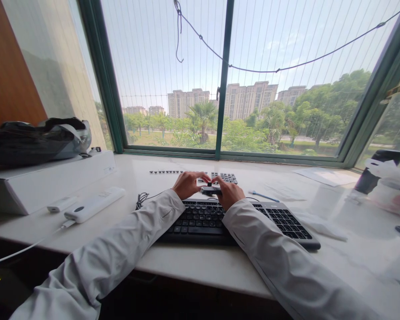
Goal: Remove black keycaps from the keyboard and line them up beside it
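Observation:
Both my hands meet above the upper middle of a black keyboard (200,218). My left hand (186,185) is closed, its fingertips at a small black keycap (210,183). My right hand (230,192) is closed around a short, dark bar-shaped tool (211,190); its exact kind is unclear. The tool lies level just below the keycap, and its far end reaches my left fingers. Keys sit in the keyboard's main block, while the number pad (288,222) at right shows bare square sockets. Behind my hands lie loose black keycaps in rows (229,178).
A line of small keycaps (166,172) lies farther back. Right of my hands are a blue thin stick (266,196) and clear plastic bags (323,226). A white power strip (95,204) and a white box (53,180) stand left. A window frame (222,89) rises behind.

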Motion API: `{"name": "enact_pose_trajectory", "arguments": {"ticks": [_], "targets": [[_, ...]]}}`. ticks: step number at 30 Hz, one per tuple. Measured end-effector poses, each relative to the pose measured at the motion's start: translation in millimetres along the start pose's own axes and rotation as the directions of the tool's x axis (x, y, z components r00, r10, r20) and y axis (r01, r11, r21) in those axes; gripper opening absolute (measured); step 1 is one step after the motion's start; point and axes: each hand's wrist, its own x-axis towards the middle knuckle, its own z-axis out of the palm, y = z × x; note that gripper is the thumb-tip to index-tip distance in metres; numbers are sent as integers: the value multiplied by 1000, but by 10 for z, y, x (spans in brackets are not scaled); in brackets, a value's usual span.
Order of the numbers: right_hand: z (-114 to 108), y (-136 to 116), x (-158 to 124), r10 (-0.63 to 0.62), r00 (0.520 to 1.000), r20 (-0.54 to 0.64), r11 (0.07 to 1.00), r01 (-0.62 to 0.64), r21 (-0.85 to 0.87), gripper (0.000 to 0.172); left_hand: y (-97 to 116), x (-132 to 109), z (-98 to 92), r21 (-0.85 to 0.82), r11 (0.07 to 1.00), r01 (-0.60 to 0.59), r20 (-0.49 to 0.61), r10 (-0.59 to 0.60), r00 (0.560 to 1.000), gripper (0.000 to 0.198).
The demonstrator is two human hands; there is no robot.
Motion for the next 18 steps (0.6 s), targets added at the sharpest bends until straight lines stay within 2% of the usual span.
{"name": "enact_pose_trajectory", "arguments": {"ticks": [9, 14, 18], "targets": [[-52, -36, -11, 15, 1000, 8, 1000, -15, 4, 39, 8, -3, -5, 66, 998, -21, -33, 23, 999, 14], [-5, -6, 3, 5, 1000, 13, 1000, -4, -16, 44, 13, 0, -5, 75, 997, -16, -34, 18, 999, 14], [50, 24, 20, 0, 1000, 20, 1000, 1, -28, 40, 10, 3, -7, 77, 997, -11, -32, 14, 999, 16]]}}
